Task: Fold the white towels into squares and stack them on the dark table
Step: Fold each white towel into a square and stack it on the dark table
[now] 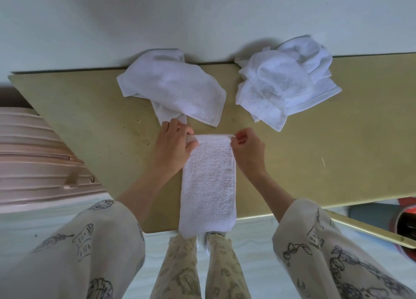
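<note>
The tabletop (315, 145) runs as a broad olive band across the view, its far edge against a pale wall (112, 24) and its near edge just in front of the person's legs. Bare surface lies open at the left and, wider, at the right of the work. A pink ribbed case (33, 159) stands beside the left end.

A long strip (208, 184) of white towel, folded narrow, lies in the middle and reaches from the hands back to the near edge, where its end hangs slightly over. A loose towel (173, 89) lies at the far edge just beyond the left hand, one corner almost touching the fingers. A heap (286, 80) of crumpled towels sits to the right, partly over the far edge, apart from the strip.

The left hand (173, 145) pinches the strip's far left corner, thumb curled over the hem. The right hand (247, 148) pinches the far right corner between curled fingers. Both grips are closed on the strip.
</note>
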A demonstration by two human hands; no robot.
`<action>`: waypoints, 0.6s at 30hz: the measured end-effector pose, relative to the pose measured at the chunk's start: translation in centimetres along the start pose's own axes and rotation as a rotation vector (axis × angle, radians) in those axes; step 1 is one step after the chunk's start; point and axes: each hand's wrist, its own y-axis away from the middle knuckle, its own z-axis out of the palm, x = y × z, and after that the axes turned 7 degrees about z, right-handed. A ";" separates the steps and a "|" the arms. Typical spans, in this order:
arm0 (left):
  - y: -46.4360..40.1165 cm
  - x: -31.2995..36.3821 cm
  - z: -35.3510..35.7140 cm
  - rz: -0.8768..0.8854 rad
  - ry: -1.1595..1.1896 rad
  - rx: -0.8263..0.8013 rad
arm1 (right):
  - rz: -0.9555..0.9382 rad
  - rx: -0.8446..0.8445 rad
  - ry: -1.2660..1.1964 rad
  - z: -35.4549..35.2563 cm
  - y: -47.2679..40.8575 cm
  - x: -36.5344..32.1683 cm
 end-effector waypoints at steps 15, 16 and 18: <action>-0.4 -0.7 -0.3 -0.135 0.085 0.064 | -0.244 0.070 0.136 0.0 1.0 1.1; -0.2 -0.7 -0.5 -0.121 0.069 0.100 | -0.385 0.075 0.192 -0.1 1.7 1.6; 0.6 -0.6 -0.8 -0.045 0.005 0.163 | -0.662 0.022 0.316 -0.2 3.1 3.2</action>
